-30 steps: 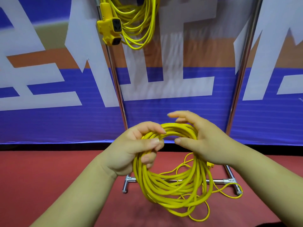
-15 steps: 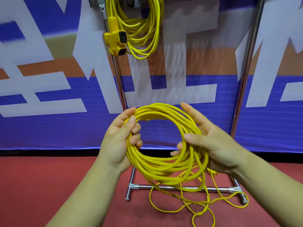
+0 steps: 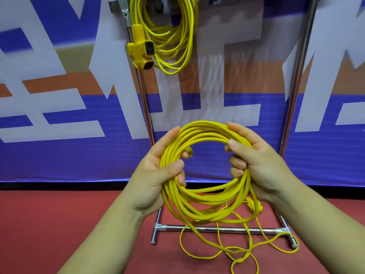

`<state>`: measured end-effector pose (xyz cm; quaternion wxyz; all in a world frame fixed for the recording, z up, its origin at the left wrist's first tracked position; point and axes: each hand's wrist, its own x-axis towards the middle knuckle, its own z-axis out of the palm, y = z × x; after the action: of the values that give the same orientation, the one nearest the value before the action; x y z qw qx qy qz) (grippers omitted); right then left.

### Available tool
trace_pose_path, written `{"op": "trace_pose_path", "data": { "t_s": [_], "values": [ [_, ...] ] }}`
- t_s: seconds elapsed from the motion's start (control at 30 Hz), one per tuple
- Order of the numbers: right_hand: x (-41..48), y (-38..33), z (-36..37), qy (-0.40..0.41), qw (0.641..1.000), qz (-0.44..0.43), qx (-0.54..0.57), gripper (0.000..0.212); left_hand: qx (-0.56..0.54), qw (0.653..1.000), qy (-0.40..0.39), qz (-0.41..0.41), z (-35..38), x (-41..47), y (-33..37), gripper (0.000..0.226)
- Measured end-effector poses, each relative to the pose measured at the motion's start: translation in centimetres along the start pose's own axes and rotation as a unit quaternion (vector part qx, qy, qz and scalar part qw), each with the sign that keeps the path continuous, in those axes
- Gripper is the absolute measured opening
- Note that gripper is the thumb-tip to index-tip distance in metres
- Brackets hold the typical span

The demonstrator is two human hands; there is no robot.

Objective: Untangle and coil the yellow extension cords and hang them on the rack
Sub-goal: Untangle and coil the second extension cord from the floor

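Head view, left hand (image 3: 156, 175) and right hand (image 3: 262, 167) each wrapping a grip around opposite sides of the coil (image 3: 197, 212), held before the rack (image 3: 217, 230), loose end trailing on the floor (image 3: 59, 224), second cord (image 3: 167, 39) hanging from the rack's top.

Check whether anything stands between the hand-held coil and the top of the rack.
Nothing visible blocks the coil from rising. A hung cord occupies the upper left of the rack, and a loose tail trails across its base.

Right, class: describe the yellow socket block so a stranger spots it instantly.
Find the chrome rack's left post. Near its top hangs a coiled yellow cord. The socket block dangles at that coil's left; it alone is blocky with dark outlets.
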<state>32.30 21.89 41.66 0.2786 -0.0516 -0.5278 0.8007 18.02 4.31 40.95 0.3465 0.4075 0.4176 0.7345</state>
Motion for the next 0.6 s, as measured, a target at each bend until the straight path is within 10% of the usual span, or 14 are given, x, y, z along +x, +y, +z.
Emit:
{"op": "trace_pose_path", "data": {
  "t_s": [0.33,0.6],
  "values": [
    [0.5,-0.4,-0.7,-0.006,0.999,0.039,-0.031,0.028,-0.073,0.990,-0.096,-0.068,-1.4,-0.3,0.3,0.083],
    [0.8,-0.2,-1.0,-0.038,0.985,0.067,-0.154,0.026,0.121,0.987,0.067,-0.086,0.2,0.3,-0.3,0.088]
  ]
}}
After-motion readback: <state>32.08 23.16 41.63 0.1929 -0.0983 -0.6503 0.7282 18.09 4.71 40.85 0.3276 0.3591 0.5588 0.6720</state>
